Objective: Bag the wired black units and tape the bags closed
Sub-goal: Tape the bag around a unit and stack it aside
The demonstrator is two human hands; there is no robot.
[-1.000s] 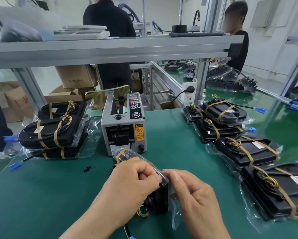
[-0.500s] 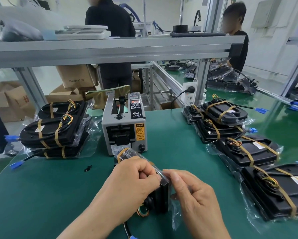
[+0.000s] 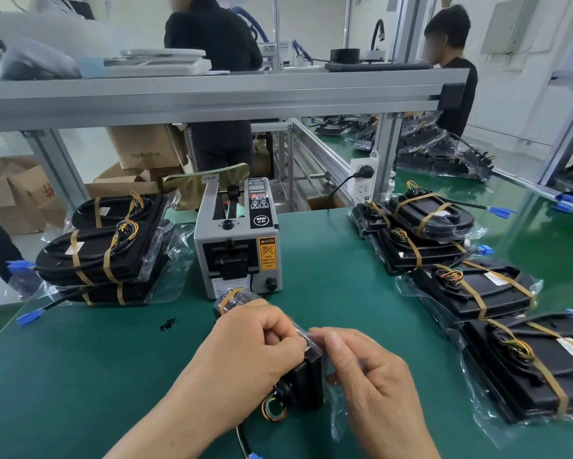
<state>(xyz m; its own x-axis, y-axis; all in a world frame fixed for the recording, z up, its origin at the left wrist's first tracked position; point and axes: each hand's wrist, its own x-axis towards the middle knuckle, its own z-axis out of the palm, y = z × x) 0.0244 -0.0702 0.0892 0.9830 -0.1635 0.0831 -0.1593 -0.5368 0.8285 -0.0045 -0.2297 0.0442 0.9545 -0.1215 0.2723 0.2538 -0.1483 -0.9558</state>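
Observation:
A black unit point(image 3: 306, 380) with coloured wires stands on edge in a clear plastic bag on the green table point(image 3: 96, 376), near the front centre. My left hand point(image 3: 255, 346) grips its top from the left. My right hand point(image 3: 368, 382) pinches the bag film at the unit's top edge from the right. A brown tape strip point(image 3: 228, 298) shows on the bag's far end, just past my left hand. The grey tape dispenser point(image 3: 237, 240) stands right behind it.
Taped, bagged units are stacked at the left point(image 3: 102, 253) and lie in a row along the right point(image 3: 477, 289). A small black part point(image 3: 167, 324) lies loose on the mat. Two persons stand beyond the aluminium shelf frame point(image 3: 212, 94). Cardboard boxes point(image 3: 146, 147) sit behind.
Almost nothing has moved. Both hands stay at the top of the bagged unit, with only slight finger shifts.

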